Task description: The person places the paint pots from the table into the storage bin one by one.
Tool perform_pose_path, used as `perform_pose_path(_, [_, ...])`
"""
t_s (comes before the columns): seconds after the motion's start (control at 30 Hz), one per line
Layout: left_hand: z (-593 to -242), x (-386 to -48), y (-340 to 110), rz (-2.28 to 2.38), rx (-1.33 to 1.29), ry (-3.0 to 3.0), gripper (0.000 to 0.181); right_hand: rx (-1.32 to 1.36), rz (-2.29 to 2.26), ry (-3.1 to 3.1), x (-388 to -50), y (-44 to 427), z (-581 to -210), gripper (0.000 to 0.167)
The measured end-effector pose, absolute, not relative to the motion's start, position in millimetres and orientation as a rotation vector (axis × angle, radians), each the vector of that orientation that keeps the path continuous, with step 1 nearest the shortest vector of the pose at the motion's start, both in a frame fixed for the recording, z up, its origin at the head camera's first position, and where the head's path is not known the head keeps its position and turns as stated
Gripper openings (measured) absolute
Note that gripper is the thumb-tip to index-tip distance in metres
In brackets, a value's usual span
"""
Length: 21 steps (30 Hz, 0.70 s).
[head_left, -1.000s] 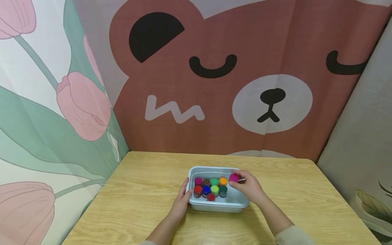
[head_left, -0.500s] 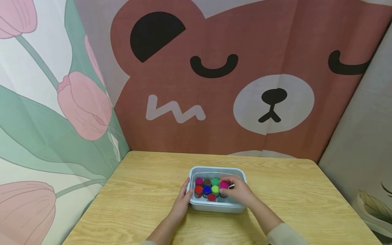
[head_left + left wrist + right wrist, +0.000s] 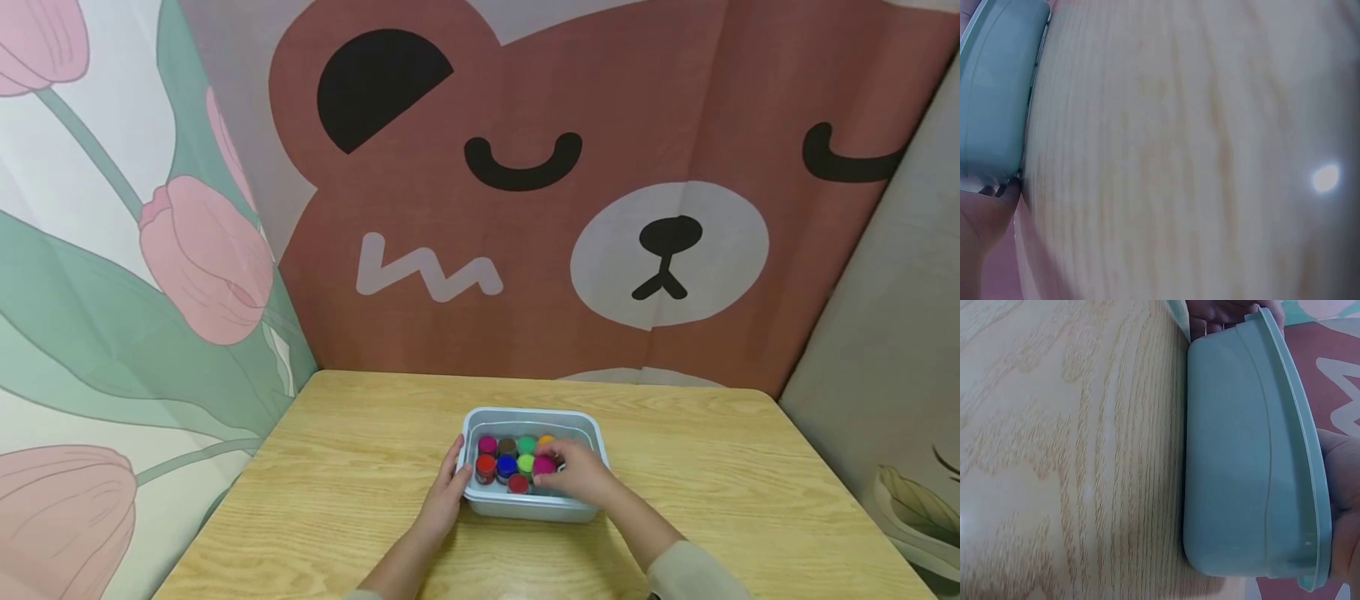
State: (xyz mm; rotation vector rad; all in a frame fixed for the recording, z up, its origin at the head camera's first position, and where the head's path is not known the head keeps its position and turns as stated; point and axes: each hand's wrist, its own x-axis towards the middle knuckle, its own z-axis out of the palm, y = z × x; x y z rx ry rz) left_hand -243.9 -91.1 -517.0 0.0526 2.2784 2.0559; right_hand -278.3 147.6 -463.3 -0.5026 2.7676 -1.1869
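Note:
A pale blue plastic tub (image 3: 534, 505) stands on the table, holding small paint jars with coloured lids. My left hand (image 3: 442, 496) grips the tub's left end; in the left wrist view, its fingertips (image 3: 1011, 187) touch the tub's outer wall (image 3: 997, 94). Inside the tub, my right hand (image 3: 588, 477) pinches a magenta-lidded paint jar (image 3: 543, 467) at the right of the front rows. The right wrist view shows that hand (image 3: 1342, 487) reaching over the rim; the tub's side (image 3: 1229, 456) hides the jars there.
Beside the held jar are a lime jar (image 3: 525, 463), a blue jar (image 3: 507, 465) and a red jar (image 3: 486, 467). A dark red jar (image 3: 518, 483) sits in front. The wooden table (image 3: 360, 467) meets a bear-print cloth (image 3: 420, 333) behind.
My right hand has brought the magenta-lidded jar leftward from the tub's right side, then slightly lower among the other jars. The left hand has kept its grip on the tub.

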Motion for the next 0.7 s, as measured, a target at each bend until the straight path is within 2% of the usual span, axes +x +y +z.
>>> perform_pose_path(0.7, [-516.9, -244.8, -90.3, 2.040, 0.028, 2.301, 0.058, -0.420, -1.030, 2.792, -282.1, 138.7, -466.2, 0.038])
